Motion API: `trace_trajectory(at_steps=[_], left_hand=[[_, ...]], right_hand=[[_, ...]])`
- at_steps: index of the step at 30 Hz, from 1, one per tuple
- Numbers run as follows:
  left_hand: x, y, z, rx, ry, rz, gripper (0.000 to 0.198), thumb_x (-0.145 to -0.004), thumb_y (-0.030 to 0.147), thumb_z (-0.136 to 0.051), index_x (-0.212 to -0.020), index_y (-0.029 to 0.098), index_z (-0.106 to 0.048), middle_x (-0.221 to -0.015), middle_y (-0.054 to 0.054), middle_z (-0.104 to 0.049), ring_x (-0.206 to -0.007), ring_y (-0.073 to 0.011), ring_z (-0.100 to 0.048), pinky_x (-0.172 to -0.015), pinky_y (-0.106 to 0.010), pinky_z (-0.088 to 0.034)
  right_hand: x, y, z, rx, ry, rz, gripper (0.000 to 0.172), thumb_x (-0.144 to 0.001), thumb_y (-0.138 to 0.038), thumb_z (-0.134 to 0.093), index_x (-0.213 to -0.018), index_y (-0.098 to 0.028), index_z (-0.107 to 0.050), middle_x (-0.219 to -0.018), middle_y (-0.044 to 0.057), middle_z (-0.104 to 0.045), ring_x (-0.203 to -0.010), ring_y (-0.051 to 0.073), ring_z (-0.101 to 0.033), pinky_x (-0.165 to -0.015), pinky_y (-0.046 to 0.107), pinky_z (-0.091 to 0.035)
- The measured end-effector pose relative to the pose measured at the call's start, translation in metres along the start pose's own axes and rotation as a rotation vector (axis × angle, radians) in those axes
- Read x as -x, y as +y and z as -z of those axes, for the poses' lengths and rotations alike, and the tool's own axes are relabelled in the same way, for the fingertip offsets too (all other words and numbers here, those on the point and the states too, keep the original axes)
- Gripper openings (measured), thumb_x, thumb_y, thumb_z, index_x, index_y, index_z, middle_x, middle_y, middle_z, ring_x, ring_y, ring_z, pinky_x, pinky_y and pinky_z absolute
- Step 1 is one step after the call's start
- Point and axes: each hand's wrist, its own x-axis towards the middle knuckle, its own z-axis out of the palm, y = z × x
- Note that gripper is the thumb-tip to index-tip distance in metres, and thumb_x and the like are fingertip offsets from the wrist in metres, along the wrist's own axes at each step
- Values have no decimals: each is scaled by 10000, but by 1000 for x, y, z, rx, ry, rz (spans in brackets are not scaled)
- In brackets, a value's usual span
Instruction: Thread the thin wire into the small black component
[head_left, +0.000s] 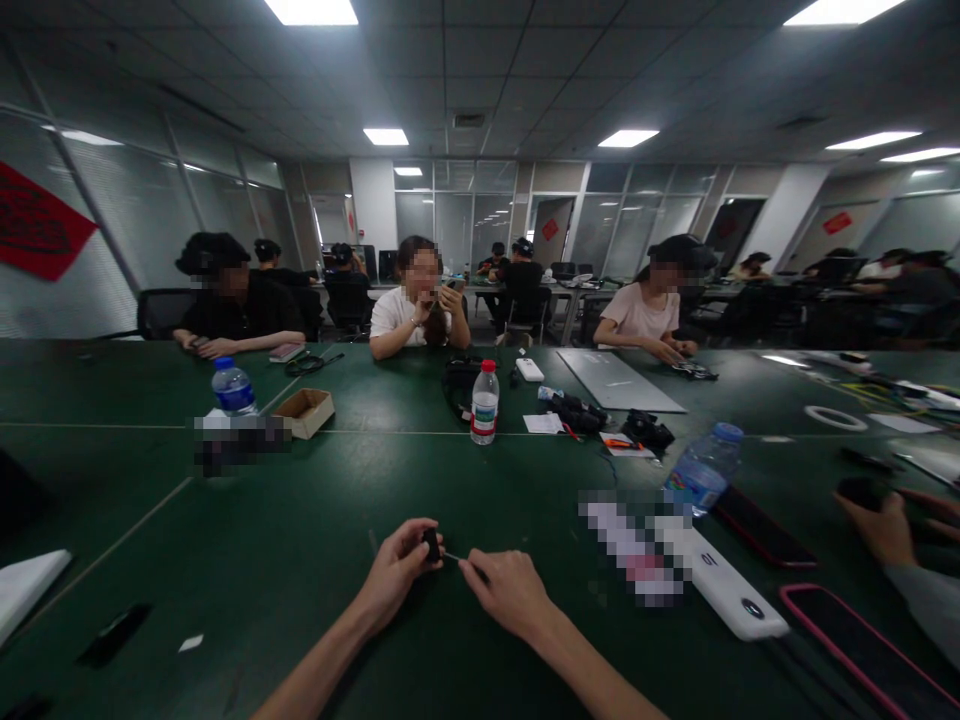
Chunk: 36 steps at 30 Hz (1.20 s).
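From the head view, the left hand (pixel 394 578) pinches a small black piece (pixel 431 545) between thumb and fingers, above the green table (pixel 300 520). A thin metal pin (pixel 454 556) runs from that piece to the right hand (pixel 508 592), which appears closed on its far end; the two hands sit just apart, bridged by the pin.

To the right lie a white device (pixel 720 580), a red-edged phone (pixel 765 527) and a pink-cased phone (pixel 862 650). A clear bottle (pixel 705 470) lies tilted beside them. At the right edge, a co-worker's hand (pixel 874 527) holds a dark object (pixel 862 492).

Farther along the table stand a red-capped bottle (pixel 485 403) and a cardboard box (pixel 304 412), with a gray laptop (pixel 619 380) lying flat. Three people (pixel 416 300) (pixel 652 305) (pixel 232 300) sit across the table.
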Motion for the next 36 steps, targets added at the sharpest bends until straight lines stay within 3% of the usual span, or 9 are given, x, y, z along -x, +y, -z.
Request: trace_trajectory(at_steps=[12, 19, 31, 36], left_hand=[[0, 2, -2, 28, 36, -50, 354, -755, 311, -767, -1069, 191, -657, -1006, -81, -657, -931, -217, -646, -872, -365, -506], [1, 1, -2, -48, -14, -90, 341, -782, 318, -738, -1086, 195, -646, -1021, -77, -665, -928, -207, -637, -867, -349, -495], [2, 5, -3, -106, -30, -76, 370, -805, 351, -702, -1137, 208, -622, -1037, -72, -663, -962, -222, -628, -894, -371, -486], [5, 8, -8, -211, -198, -26, 349, -803, 341, -708, -1101, 167, -654, -968, -85, -681, -881, -213, -635, -841, -358, -491]], right_hand=[[1, -7, 5, 80, -19, 6, 425, -1008, -422, -279, -913, -226, -644, -783, 30, -681, -650, 146, -646, -620, 236, -450], [0, -8, 2, 155, -10, -11, 420, -1013, -414, -264, -911, -231, -629, -770, 22, -679, -641, 152, -635, -597, 237, -426], [0, -2, -4, 55, 47, -4, 449, -1016, -442, -249, -884, -230, -622, -743, 13, -670, -605, 140, -620, -571, 228, -408], [-6, 10, -5, -132, 166, -149, 544, -1030, -423, -140, -892, -209, -621, -703, 17, -657, -580, 135, -607, -535, 222, -405]])
